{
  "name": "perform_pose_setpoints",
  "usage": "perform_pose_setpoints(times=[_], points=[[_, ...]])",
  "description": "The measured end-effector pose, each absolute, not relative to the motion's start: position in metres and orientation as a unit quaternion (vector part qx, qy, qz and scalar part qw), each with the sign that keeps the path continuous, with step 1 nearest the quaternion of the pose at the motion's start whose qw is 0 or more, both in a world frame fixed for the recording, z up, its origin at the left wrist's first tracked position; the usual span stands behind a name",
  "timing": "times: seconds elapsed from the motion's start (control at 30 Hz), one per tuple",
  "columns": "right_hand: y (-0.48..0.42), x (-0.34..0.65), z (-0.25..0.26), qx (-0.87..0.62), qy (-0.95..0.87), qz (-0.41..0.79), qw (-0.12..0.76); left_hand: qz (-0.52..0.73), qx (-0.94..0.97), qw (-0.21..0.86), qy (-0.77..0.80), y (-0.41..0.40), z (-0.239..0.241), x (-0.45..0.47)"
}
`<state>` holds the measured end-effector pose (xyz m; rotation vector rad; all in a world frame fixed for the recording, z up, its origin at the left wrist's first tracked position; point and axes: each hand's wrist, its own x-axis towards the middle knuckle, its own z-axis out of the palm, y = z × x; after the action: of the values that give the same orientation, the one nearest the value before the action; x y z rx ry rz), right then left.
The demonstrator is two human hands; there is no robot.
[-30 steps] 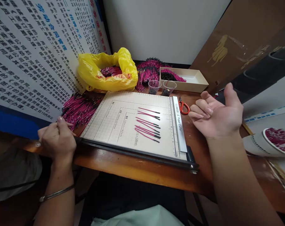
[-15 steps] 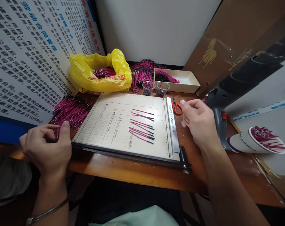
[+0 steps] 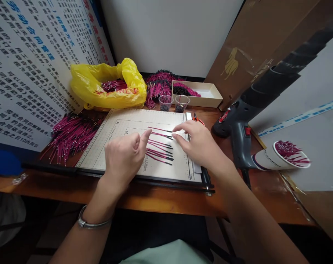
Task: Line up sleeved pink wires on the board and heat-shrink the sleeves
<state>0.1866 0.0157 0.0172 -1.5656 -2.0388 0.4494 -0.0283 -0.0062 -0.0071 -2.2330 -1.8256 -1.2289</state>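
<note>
My left hand (image 3: pixel 125 156) is over the paper cutter board (image 3: pixel 166 115), fingers curled in and thumb raised; whatever is inside the fist is hidden. Across the board lie several thin magenta wires (image 3: pixel 158 143) with black ends pointing right, roughly in a row. At the black end of the upper wires, my right hand (image 3: pixel 195 141) has thumb and forefinger apart, one above the other. Its other fingers are partly out of sight. Behind that hand, red-handled scissors or snips (image 3: pixel 198 120) are mostly covered.
A wire pile (image 3: pixel 71 137) lies left of the board. Behind are a yellow bag (image 3: pixel 83 84), more wires (image 3: pixel 158 88), two clear cups (image 3: pixel 165 102) and an open box (image 3: pixel 210 99). At right stand a heat gun (image 3: pixel 239 135) and a paper cup of wires (image 3: pixel 265 158).
My left hand has moved right from beside the wire pile onto the board. My right hand has come left from beyond the cutter's edge to the wires. The view has shifted slightly.
</note>
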Motion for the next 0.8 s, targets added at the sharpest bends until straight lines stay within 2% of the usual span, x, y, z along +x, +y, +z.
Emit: perform_pose_setpoints(times=[0.17,0.4,0.63,0.8], points=[[0.051,0.172,0.017,-0.559,-0.787,0.188,0.181,-0.367,-0.750,0.004,-0.549,-0.004,-0.008,-0.026],[0.060,0.166,0.026,-0.537,-0.804,0.230,0.115,-0.292,-0.822,-0.128,-0.472,-0.022,-0.018,-0.047],[0.041,0.167,0.032,-0.514,-0.811,0.262,0.099,-0.246,-0.835,-0.140,-0.471,-0.018,-0.021,-0.043],[0.022,0.175,0.033,-0.515,-0.809,0.239,0.151,-0.230,-0.843,-0.152,-0.461,-0.014,-0.017,-0.034]])
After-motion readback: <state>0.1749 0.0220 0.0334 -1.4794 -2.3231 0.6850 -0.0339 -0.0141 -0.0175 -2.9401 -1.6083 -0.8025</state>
